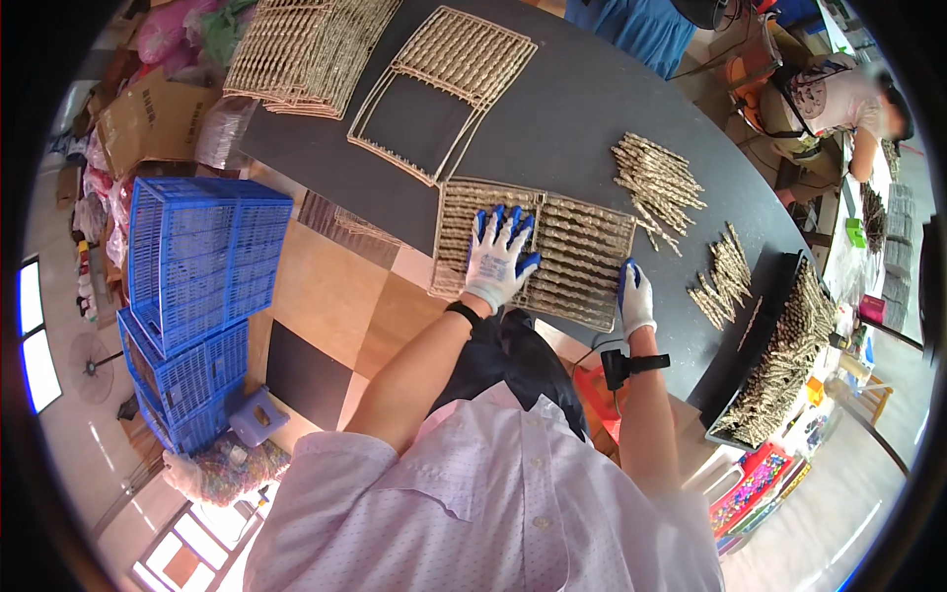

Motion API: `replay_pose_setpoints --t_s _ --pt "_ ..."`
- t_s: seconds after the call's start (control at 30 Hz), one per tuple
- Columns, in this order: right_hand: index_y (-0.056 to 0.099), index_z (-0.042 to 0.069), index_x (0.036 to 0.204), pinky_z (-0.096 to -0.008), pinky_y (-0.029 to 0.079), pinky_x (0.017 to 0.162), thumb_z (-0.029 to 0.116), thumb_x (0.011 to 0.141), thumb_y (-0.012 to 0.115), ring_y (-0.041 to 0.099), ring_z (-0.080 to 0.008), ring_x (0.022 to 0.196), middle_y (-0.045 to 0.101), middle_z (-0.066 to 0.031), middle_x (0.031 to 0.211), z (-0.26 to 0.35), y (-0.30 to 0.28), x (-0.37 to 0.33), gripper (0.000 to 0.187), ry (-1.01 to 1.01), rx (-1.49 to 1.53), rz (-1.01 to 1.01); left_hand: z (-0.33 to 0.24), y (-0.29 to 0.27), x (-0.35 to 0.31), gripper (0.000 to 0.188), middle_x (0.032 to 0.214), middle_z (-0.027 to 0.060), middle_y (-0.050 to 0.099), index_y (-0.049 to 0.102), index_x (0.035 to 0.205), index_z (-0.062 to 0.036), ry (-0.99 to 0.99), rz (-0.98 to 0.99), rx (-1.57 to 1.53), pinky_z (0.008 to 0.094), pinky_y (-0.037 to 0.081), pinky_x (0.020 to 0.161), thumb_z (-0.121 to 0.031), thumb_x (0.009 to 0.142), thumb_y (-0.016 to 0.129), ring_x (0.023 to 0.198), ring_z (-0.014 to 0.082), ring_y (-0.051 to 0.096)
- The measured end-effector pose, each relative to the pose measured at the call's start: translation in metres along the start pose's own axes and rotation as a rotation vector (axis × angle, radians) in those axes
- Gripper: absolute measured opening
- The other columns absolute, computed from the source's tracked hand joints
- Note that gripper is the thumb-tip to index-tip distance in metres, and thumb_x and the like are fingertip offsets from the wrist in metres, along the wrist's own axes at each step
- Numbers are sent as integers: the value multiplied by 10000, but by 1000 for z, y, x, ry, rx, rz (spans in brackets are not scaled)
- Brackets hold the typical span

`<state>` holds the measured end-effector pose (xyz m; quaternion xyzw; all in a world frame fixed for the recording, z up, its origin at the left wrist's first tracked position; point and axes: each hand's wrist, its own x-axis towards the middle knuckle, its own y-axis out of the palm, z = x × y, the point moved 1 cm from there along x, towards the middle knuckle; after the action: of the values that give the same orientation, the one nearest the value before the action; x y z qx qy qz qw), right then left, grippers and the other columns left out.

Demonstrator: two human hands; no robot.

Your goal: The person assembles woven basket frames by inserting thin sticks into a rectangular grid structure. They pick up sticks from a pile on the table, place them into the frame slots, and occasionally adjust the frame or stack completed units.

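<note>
A rectangular gold-coloured frame, filled with rows of twisted, beaded-looking rods, lies at the table's near edge. My left hand, in a white glove with blue fingertips, rests flat on its left half with fingers spread. At the frame's right edge, my gloved right hand is closed on the rim, seen side-on; some of its fingers are hidden. Just beyond lies another frame, its far part filled with rods and its near part bare. Loose twisted rods lie to the right, with a smaller bunch nearer.
Filled frames are stacked at the table's far left. A black tray heaped with rods stands at the right edge. Blue plastic crates are stacked on the floor at left. Another person sits at the far right.
</note>
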<state>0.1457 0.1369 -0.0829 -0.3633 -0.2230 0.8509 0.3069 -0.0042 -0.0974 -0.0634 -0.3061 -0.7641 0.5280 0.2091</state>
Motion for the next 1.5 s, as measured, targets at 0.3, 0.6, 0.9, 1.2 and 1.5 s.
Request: replay_pose_setpoints --t_s 0.3,0.6,0.9,1.2,1.5 --pt "582 -17 1177 -424 431 925 369 974 421 560 -403 1083 618 -245 1131 -13 3 6 465 -52 -39 -23 -13 4 -14 604 1433 169 393 482 1350 -113 -49 0 -5 563 117 1141 -425 846 597 1347 397 297" --pt "565 -16 1213 -428 435 926 380 968 441 566 -396 1084 611 -251 1142 -4 13 0 482 -42 -182 -149 -12 6 -13 535 1449 108 398 509 1341 -141 -64 -28 25 556 155 1134 -386 870 572 1345 359 312" --pt "613 27 1052 -468 466 781 364 944 469 625 -400 879 665 -214 914 62 20 20 382 -194 -184 -309 -12 9 -14 523 1433 119 409 488 1358 -143 -62 24 37 562 132 1135 -349 882 558 1355 383 284" --pt "594 7 1071 -491 492 732 348 963 445 627 -416 817 654 -242 890 21 16 10 388 -368 -354 -233 -17 20 -7 541 1453 115 383 486 1352 -134 -277 -33 45 550 95 1150 -357 866 572 1369 368 271" --pt "597 42 1016 -485 486 710 369 943 467 630 -407 789 656 -227 839 62 17 23 359 -356 -238 -287 -17 23 -8 561 1475 106 364 459 1381 -140 -232 8 123 547 81 1152 -384 884 547 1392 372 239"
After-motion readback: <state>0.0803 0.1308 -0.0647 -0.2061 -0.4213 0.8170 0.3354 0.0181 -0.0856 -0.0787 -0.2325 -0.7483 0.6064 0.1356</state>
